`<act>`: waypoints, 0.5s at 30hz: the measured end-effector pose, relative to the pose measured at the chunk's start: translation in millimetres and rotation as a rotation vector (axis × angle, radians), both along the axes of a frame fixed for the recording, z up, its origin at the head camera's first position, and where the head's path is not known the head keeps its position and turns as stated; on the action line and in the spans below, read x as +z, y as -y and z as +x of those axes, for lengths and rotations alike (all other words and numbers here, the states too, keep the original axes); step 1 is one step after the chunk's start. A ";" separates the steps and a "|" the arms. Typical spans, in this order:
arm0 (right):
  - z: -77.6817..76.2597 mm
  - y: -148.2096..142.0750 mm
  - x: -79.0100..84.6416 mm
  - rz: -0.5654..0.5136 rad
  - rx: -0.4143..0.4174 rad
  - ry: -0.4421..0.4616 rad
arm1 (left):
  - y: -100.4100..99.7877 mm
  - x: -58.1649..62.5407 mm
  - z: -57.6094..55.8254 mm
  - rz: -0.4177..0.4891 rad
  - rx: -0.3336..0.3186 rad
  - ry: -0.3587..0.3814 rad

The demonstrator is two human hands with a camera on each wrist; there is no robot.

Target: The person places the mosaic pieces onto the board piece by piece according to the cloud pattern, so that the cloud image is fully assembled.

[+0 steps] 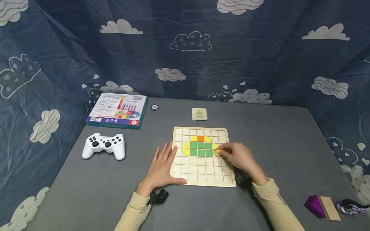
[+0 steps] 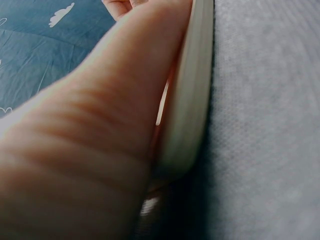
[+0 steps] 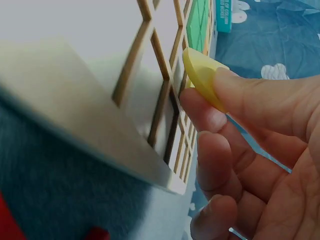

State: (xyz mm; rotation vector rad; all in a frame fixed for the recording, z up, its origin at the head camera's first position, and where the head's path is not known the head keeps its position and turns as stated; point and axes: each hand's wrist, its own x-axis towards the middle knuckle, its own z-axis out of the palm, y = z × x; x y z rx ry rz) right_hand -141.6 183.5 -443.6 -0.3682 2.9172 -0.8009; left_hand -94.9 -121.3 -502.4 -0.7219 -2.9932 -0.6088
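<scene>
A square wooden grid board (image 1: 202, 177) lies on the table. Green tiles (image 1: 200, 145) fill several of its cells, with an orange tile (image 1: 200, 138) above them and yellow rounded tiles (image 1: 186, 149) at the sides and upper corners. Between thumb and forefinger, my right hand (image 1: 241, 157) pinches a yellow curved-edge tile (image 3: 202, 75) just over the board's right part, below another yellow tile. My left hand (image 1: 160, 168) rests along the board's left edge, fingers straight and spread, thumb on the lower border. In the left wrist view, the hand (image 2: 100, 110) hides most of the board.
Behind the board lies a small pattern card (image 1: 199, 114). To the left are a white game controller (image 1: 104, 146), a boxed set (image 1: 117, 110) and a poker chip (image 1: 154, 107). Purple (image 1: 315, 207) and tan blocks (image 1: 330, 208) sit at the front right beside a purple-and-black object (image 1: 351, 207).
</scene>
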 end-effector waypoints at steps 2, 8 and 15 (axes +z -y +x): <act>-0.9 2.0 -1.7 -0.006 0.000 0.012 | -0.2 -0.4 -0.1 0.004 -0.002 -0.010; -5.9 4.9 -7.5 -0.074 -0.034 0.040 | -0.4 0.2 0.2 0.006 -0.004 -0.009; -10.8 6.1 -11.4 -0.125 -0.069 0.040 | -0.8 3.8 0.4 -0.002 0.005 0.040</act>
